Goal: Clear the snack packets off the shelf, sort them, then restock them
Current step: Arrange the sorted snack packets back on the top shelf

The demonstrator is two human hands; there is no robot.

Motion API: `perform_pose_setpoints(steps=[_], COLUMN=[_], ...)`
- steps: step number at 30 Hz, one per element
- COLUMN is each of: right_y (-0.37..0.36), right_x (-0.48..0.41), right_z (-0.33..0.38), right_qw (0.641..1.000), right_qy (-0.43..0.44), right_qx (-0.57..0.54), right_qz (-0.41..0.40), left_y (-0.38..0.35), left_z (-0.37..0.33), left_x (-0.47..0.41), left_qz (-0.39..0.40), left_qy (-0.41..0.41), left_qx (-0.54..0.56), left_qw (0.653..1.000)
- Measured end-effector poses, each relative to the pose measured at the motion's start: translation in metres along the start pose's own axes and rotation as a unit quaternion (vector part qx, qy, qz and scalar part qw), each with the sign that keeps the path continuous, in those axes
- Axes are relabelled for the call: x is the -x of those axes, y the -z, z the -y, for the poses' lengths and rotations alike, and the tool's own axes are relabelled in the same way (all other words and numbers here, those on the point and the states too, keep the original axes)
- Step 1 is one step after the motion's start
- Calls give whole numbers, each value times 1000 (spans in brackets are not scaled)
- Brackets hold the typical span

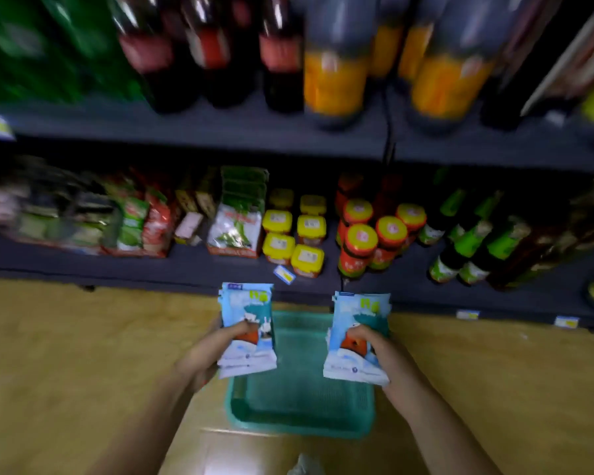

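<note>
Pale-blue foil fills both my hands. My left hand (206, 354) is clenched round the left stack (247, 313) of snack packets, thumb across the front, and my right hand (381, 351) grips the right stack (360, 323) the same way. Both stacks stand upright and well apart. Below and between my hands the green basket (299, 430) sits on the floor (83, 337), and what I see of it is only bare mesh, with no packets showing. Just beyond my fingertips runs the dark shelf (203, 269), with jars and other packets farther back and a loose price tag (284, 274) lying near its front edge. I judge the clearing and sorting are done for these packets, since both stacks carry the same print and are squared up. What is left is the restocking. Neither stack touches the shelf yet, and I cannot tell from here which slot they belong in.
</note>
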State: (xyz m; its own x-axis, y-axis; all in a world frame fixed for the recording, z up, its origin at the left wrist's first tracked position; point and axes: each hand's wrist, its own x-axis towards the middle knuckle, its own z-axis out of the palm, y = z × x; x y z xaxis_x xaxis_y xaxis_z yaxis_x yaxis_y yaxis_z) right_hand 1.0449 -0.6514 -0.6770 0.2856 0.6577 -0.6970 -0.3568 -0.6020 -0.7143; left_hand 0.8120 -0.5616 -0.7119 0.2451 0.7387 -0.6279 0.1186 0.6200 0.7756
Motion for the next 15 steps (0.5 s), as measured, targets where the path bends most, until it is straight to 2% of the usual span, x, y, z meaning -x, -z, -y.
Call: perform_pose_setpoints(steps=[4,8,12,15], right_y=[-45,-85,-124,-154], right_x=[112,221,311,349], right_z=[137,262,347,383], right_qw=[995,981,964,951], right_qy=[96,175,205,236], right_qx=[10,26,37,43], right_qz=[36,84,165,195], left_y=[24,45,71,95], left_z=[-166,-303,-394,-433], left_x=[124,250,342,381], left_qz=[-14,-10,-20,-26], left_qy=[-88,-127,-157,-177], left_qx=[11,27,32,43], left_qw=[996,991,987,983])
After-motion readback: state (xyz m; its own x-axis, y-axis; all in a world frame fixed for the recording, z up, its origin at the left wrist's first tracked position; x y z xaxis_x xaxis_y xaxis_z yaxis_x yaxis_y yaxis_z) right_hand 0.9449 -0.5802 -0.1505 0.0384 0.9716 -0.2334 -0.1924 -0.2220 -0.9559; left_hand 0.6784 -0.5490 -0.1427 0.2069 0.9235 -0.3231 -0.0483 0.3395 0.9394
